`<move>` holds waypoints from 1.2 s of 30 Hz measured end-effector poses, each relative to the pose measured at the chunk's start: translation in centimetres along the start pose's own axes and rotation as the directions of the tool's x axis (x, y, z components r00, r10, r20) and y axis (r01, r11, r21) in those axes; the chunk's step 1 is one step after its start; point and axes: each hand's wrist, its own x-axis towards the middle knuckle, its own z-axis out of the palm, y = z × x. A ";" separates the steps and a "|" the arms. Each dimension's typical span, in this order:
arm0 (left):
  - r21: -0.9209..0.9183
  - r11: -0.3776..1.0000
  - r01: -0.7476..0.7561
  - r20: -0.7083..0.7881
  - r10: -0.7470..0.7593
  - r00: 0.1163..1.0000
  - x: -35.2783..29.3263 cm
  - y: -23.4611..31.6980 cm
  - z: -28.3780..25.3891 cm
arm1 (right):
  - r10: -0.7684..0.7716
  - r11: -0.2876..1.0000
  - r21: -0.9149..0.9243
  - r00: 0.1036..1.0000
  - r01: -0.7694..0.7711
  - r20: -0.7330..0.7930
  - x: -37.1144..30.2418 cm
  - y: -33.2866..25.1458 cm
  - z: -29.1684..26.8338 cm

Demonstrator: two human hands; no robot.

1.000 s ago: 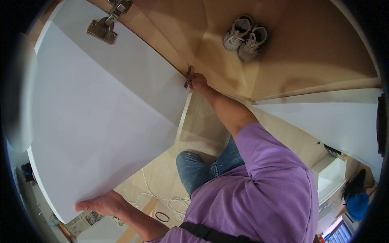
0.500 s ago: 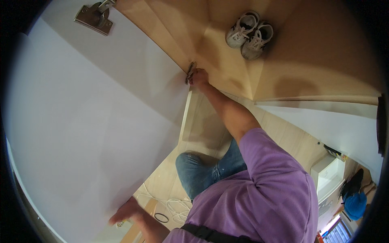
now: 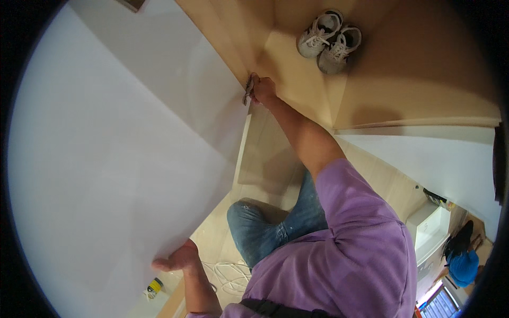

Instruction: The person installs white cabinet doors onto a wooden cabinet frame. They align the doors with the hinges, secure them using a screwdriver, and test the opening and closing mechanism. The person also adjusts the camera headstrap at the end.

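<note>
A large white cabinet door (image 3: 122, 159) fills the left side, swung out from a wood-coloured cabinet (image 3: 297, 100). At the door's lower edge is my left hand (image 3: 180, 258), closed on the rim, with part of it hidden by the panel. My right arm reaches up to the corner where door and cabinet meet. There my right hand (image 3: 264, 90) is closed around a metal hinge (image 3: 247, 91), and its fingers cover part of it. A second metal hinge (image 3: 131, 4) is partly visible at the top edge.
A pair of worn sneakers (image 3: 330, 42) stands inside the cabinet. A white cable (image 3: 231, 275) lies coiled on the floor near a small yellow-labelled container (image 3: 154, 288). On the right are a white panel (image 3: 424, 159), a white drawer-like box (image 3: 430, 228) and a blue item (image 3: 464, 269).
My left hand has moved up and right along the door's edge. The upper hinge has slid mostly out of view, and the yellow-labelled container shows more. My right hand stays at its hinge.
</note>
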 end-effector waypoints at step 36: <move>-0.045 0.875 0.481 0.830 -0.235 0.506 6.7 -1.4 -10.7 | -0.091 0.988 -0.135 0.993 0.080 -0.077 4.0 3.3 0.0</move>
